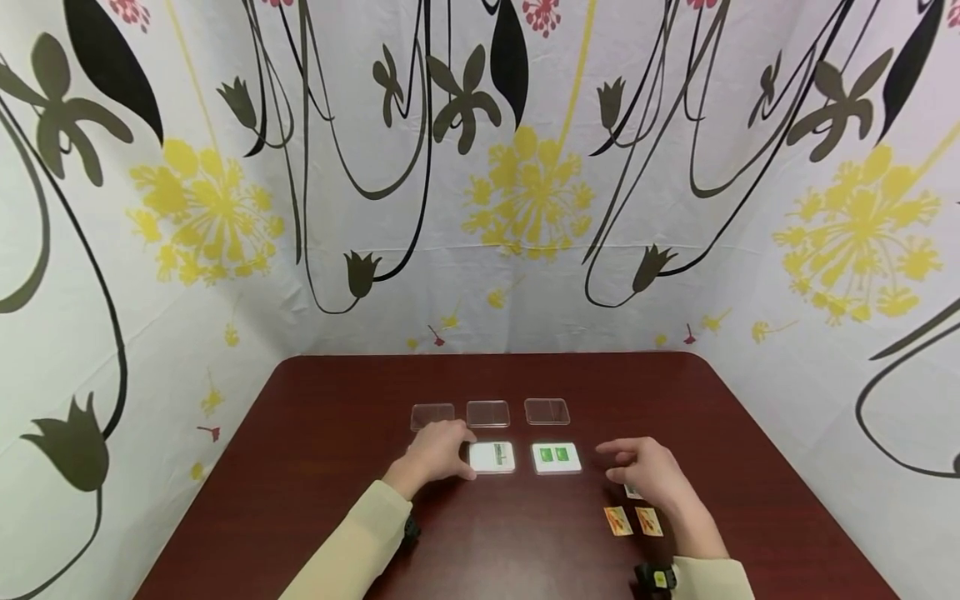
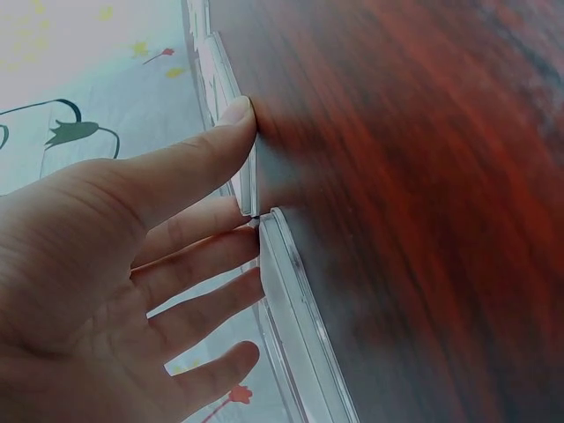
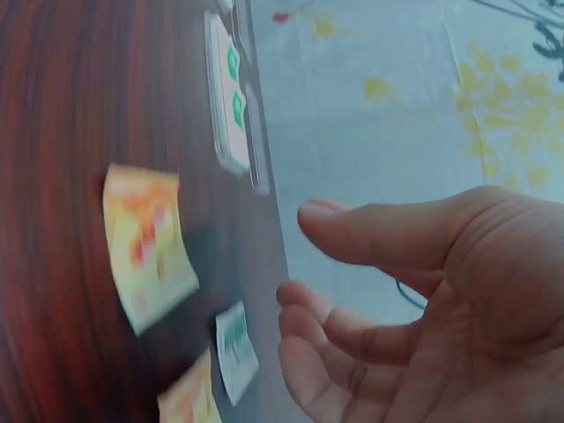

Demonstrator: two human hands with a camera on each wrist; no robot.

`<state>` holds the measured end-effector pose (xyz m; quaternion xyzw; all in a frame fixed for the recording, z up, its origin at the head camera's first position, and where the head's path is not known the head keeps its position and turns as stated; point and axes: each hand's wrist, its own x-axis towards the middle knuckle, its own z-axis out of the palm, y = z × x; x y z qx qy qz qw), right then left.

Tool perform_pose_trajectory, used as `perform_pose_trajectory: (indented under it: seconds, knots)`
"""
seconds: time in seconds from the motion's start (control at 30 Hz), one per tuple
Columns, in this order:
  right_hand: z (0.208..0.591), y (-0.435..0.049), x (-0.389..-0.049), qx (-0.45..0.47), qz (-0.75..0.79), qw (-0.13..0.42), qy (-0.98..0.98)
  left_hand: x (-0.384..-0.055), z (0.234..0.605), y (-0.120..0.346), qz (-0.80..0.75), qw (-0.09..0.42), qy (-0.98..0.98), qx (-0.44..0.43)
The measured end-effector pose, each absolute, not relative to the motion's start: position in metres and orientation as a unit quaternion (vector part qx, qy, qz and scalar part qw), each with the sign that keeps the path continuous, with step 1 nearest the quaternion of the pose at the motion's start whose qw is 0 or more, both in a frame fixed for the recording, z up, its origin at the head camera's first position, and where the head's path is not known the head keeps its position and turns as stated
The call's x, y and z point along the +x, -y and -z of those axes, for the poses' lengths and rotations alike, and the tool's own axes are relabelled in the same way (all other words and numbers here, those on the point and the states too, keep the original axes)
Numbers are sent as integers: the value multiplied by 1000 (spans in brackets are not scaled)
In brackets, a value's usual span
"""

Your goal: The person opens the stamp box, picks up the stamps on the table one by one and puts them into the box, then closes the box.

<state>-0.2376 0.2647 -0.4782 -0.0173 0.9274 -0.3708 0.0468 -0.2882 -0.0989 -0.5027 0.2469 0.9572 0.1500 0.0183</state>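
My left hand (image 1: 437,452) holds a shallow clear plastic box (image 1: 492,457) at its left end, thumb on the near edge and index finger at the far one. A white card with a green picture lies in that box. A second box (image 2: 304,326) runs along the other fingers in the left wrist view; in the head view that hand hides it. My right hand (image 1: 651,471) hovers over the right side with thumb and fingers apart and nothing between them. Below it lie a white-and-green picture piece (image 3: 236,352) and two orange picture pieces (image 1: 618,521).
To the right of the held box stands another clear box (image 1: 557,458) with two green pictures on white. Behind the boxes are three clear trays or lids (image 1: 487,413) in a row. A patterned curtain (image 1: 517,317) hangs past the far edge of the dark wooden table (image 1: 360,383).
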Motion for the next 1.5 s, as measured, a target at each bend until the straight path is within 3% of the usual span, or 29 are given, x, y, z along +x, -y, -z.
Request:
perform_pose_trajectory:
  seconds: [0.47, 0.93, 1.5]
  knots:
    - [482, -282, -229, 41, 329, 48, -942, -286, 502, 101, -143, 9, -957, 252]
    - [494, -280, -234, 33, 293, 19, -955, -284, 503, 103, -148, 5, -955, 257]
    - [496, -290, -234, 37, 372, 53, -926, -285, 508, 100, -146, 12, -958, 247]
